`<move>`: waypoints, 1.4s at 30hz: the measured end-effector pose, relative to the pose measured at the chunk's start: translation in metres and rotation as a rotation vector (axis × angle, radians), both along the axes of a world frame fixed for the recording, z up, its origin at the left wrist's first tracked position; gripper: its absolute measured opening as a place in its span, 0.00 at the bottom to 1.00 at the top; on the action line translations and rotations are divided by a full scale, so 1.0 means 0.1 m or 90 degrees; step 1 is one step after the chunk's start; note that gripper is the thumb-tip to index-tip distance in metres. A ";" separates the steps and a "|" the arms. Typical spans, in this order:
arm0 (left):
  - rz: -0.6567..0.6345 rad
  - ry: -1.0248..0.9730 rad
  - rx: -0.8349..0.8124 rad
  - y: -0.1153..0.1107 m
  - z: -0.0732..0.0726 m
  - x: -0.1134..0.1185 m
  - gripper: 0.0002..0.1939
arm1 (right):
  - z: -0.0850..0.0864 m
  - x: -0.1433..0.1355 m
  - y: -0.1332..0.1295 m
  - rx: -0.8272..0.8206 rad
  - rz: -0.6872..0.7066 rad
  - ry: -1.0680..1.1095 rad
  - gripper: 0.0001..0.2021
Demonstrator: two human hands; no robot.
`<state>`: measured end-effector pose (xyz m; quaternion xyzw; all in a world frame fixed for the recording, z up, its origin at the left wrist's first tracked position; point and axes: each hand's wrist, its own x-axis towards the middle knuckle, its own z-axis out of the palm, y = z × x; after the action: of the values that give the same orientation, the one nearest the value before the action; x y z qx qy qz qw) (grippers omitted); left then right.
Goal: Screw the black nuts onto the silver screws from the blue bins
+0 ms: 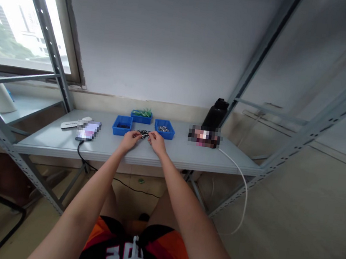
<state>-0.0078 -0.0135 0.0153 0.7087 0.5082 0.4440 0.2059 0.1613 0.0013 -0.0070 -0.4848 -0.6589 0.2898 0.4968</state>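
"Hands first: what do you have on your feed?"

"From my end, the right hand point(157, 142) seems to pinch a slim, pale, stick-like piece point(146, 134). The left hand point(130, 140) has its fingertips drawn in beside it; I can't tell whether they grip it too."

"Why hold it so low?"

"I'd say to stay close to the loose heap of small dark-and-pale pieces point(143, 132) just beyond the fingertips."

"And the trays?"

"Clocked from the hands, I have a blue plastic tray of dark bits point(120, 132) at ten, a blue plastic tray of green strips point(141, 120) at twelve and a blue plastic tray of silvery bits point(168, 135) at two. That arc probably keeps each reach short. The black bottle point(215, 115), between two and three, and the lit phone point(90, 130), at nine, sit well apart, likely to spare elbow room."

"Surface and room?"

"Smooth grey surface point(201, 158) between perforated metal uprights point(44, 21), against a plain pale wall point(171, 41). My daylight comes from a bright window point(11, 34) at ten."
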 end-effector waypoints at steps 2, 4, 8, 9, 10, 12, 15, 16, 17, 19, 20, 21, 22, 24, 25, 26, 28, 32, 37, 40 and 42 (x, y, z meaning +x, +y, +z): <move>-0.003 -0.003 0.002 0.01 -0.02 -0.01 0.11 | 0.01 0.00 0.00 -0.006 -0.005 0.005 0.09; -0.005 -0.008 0.003 0.03 -0.04 -0.02 0.11 | 0.01 0.00 0.00 -0.011 -0.001 -0.002 0.09; 0.008 -0.026 0.009 0.07 -0.10 -0.04 0.12 | 0.00 -0.01 0.00 -0.018 0.015 -0.024 0.09; 0.011 -0.032 0.011 0.09 -0.11 -0.04 0.12 | 0.00 -0.01 -0.01 -0.022 0.018 -0.030 0.08; 0.012 -0.038 0.013 0.10 -0.12 -0.05 0.12 | 0.00 -0.01 -0.01 -0.024 0.019 -0.036 0.08; 0.009 -0.050 0.018 0.11 -0.14 -0.05 0.11 | 0.01 -0.01 -0.02 -0.024 0.024 -0.049 0.08; 0.004 -0.061 0.014 0.11 -0.14 -0.05 0.10 | 0.02 -0.01 -0.04 -0.019 0.034 -0.069 0.08; 0.004 -0.062 0.012 0.11 -0.13 -0.05 0.10 | 0.03 -0.01 -0.04 -0.018 0.036 -0.075 0.08; 0.004 -0.062 0.010 0.10 -0.12 -0.05 0.10 | 0.03 -0.01 -0.04 -0.018 0.036 -0.081 0.08; 0.004 -0.062 0.011 0.09 -0.11 -0.04 0.10 | 0.03 -0.01 -0.05 -0.017 0.031 -0.090 0.08; 0.005 -0.063 0.011 0.09 -0.11 -0.04 0.10 | 0.03 -0.01 -0.05 -0.016 0.029 -0.092 0.08; 0.005 -0.063 0.011 0.09 -0.11 -0.04 0.10 | 0.03 -0.01 -0.05 -0.016 0.029 -0.092 0.08; 0.006 -0.064 0.012 0.09 -0.11 -0.04 0.10 | 0.03 -0.01 -0.06 -0.016 0.028 -0.090 0.08; 0.005 -0.059 0.017 0.10 -0.12 -0.04 0.10 | 0.03 -0.01 -0.06 -0.019 0.026 -0.083 0.08; 0.004 -0.054 0.019 0.10 -0.13 -0.05 0.10 | 0.03 -0.01 -0.06 -0.020 0.022 -0.079 0.08; 0.005 -0.051 0.019 0.11 -0.13 -0.05 0.10 | 0.03 -0.01 -0.06 -0.020 0.018 -0.076 0.08; 0.008 -0.047 0.015 0.11 -0.14 -0.05 0.10 | 0.03 -0.01 -0.05 -0.019 0.013 -0.077 0.08; 0.009 -0.045 0.009 0.12 -0.14 -0.05 0.11 | 0.02 -0.01 -0.03 -0.015 0.009 -0.074 0.08; 0.012 -0.046 0.006 0.12 -0.14 -0.05 0.10 | 0.00 -0.01 -0.02 -0.010 0.008 -0.063 0.08; 0.013 -0.046 0.004 0.12 -0.15 -0.05 0.10 | 0.00 -0.01 -0.02 -0.013 0.010 -0.057 0.08; 0.013 -0.045 0.003 0.12 -0.14 -0.05 0.10 | 0.01 -0.01 -0.02 -0.014 0.013 -0.055 0.08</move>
<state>-0.0130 -0.0018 0.0009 0.6880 0.5066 0.4720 0.2174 0.1603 -0.0011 -0.0065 -0.4955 -0.6814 0.2808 0.4597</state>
